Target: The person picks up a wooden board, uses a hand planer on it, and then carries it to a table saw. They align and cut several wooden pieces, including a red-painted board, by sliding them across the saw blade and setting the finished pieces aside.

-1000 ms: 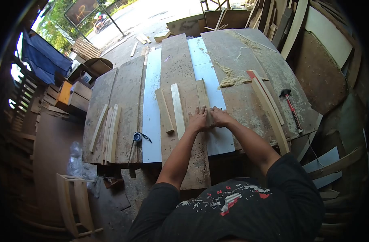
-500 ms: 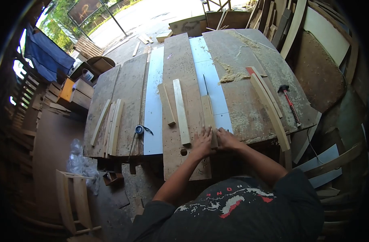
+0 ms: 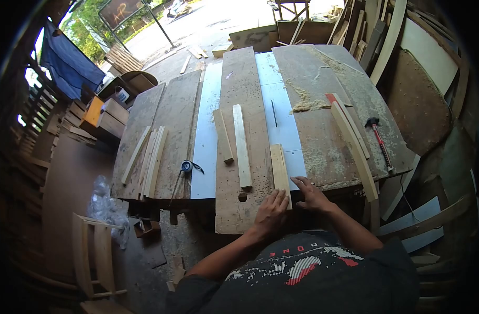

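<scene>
A short wooden strip [image 3: 279,170] lies lengthwise on the near part of the work table [image 3: 323,141], straddling the edge between a long brown board [image 3: 243,94] and a pale blue-white panel [image 3: 281,125], with its near end at the table's near edge. The left hand [image 3: 271,212] lies flat, fingers spread and loosely extended, palm down on the brown board with its fingertips touching the near end of the strip; it grips nothing. The right hand [image 3: 310,194] is also open and flat, fingers splayed, resting on the table edge just right of the strip's near end; whether it touches the strip cannot be told. A thin dark slot [image 3: 273,113] shows in the pale panel beyond the strip's far end. Just left of the strip lie two more wooden slats, a lighter one [image 3: 241,145] and a darker one [image 3: 223,135], both on the brown board. Further left, a tape measure [image 3: 186,167] sits near a bundle of thin slats [image 3: 150,159]. To the right, two long curved pieces [image 3: 354,146] lie on the sawdust-strewn surface, and a red-handled hammer [image 3: 379,141] rests near the table's right edge. A sawdust heap [image 3: 305,102] lies toward the far side.
</scene>
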Demonstrator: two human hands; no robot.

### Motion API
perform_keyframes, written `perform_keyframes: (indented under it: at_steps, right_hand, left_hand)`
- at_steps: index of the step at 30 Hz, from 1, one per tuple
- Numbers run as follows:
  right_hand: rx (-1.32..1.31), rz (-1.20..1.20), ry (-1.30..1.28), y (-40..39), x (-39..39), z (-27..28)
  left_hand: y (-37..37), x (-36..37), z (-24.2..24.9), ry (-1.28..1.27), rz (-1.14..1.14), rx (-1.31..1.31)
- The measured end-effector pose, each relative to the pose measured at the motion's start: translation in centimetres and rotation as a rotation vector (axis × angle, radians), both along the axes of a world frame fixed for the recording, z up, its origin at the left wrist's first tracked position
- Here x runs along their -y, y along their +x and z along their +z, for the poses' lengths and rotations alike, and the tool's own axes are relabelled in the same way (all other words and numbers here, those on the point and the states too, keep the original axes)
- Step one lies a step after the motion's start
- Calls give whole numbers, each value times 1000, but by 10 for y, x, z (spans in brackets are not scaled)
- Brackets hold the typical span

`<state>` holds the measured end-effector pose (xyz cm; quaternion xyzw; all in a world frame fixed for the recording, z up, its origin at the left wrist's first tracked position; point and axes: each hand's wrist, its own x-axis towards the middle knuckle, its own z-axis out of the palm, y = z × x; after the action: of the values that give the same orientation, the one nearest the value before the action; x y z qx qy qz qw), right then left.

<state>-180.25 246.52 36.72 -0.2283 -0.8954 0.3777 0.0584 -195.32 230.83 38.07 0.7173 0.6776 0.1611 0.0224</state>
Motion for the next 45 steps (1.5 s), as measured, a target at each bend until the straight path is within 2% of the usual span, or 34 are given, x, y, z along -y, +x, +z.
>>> perform_keyframes:
  at_steps: [2, 4, 5, 7, 11, 12, 14, 16, 17, 19, 21, 23, 25, 27, 30, 33, 36, 45]
  right_hand:
    - [-145, -17, 113, -4, -2, 0]
    - [-259, -60, 51, -11, -7, 6]
    - [-315, -80, 19, -16, -8, 9]
    - [-430, -134, 19, -22, -8, 22]
    - [-333, -74, -133, -27, -20, 6]
    - [-290, -66, -160, -28, -20, 4]
    - [-346, -221, -316, -33, -13, 0]
    - [-408, -335, -430, -41, -12, -9]
    - [-339, -355, -407, -49, -18, -25]
    - [-197, -397, -364, -61, -33, -59]
    - [-154, -408, -269, -74, -33, -61]
    - [-122, -361, -148, -92, -43, -84]
    - [-37, -346, -47, -97, -42, -69]
    - [129, -307, 33, -95, -41, -47]
    - [80, -220, -32, -88, -40, -51]
    - [-37, -52, 91, -62, -30, -70]
    - [86, 137, 294, -29, -6, -30]
    - [174, 139, 410, -45, -12, -57]
  left_hand:
    - [-5, -4, 50, 64, -30, 160]
    - [-15, -20, 103, 96, -33, 348]
    - [-24, -28, 124, 191, -80, 383]
    - [-49, -46, 138, 209, -126, 583]
    - [-85, -73, 138, 83, 12, 916]
    - [-86, -76, 134, 140, 61, 870]
    - [-84, -83, 124, 251, 155, 777]
    - [-83, -78, 92, 174, 190, 580]
    - [-79, -72, 70, 139, 176, 458]
    - [-62, -60, 30, -138, 120, 339]
    - [-35, -43, 30, -447, 79, 99]
    - [-26, -36, 0, -540, 60, 6]
    - [-21, -30, -16, -605, 81, -81]
    - [-20, -26, -31, -522, 109, -127]
    - [-19, -27, -45, -423, 139, -159]
    - [-20, -28, -44, -414, 152, -152]
    - [-21, -26, -41, -386, 153, -137]
    - [-39, -46, -36, -417, 130, -138]
